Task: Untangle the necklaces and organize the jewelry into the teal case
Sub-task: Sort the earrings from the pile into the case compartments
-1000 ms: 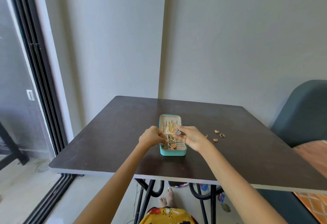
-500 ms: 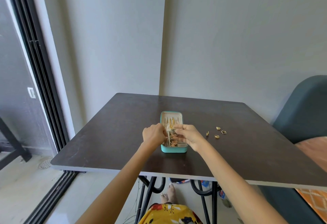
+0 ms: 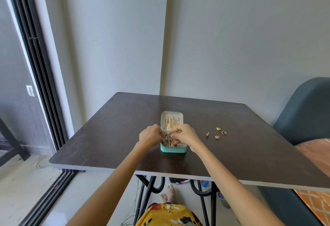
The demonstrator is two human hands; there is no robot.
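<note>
- Head view: dark table (image 3: 107,136) set against grey walls; the open teal case (image 3: 173,149) lies at centre, long axis running 12 to 6 o'clock.
- Left hand (image 3: 149,136) and right hand (image 3: 185,133) meet over the compartments, fingers curled, pinching a small piece; which piece cannot be told.
- Four gold rings (image 3: 217,133) lie at 3 o'clock, nearer the right hand.

Soft daylight, wide-angle edge distortion.
</note>
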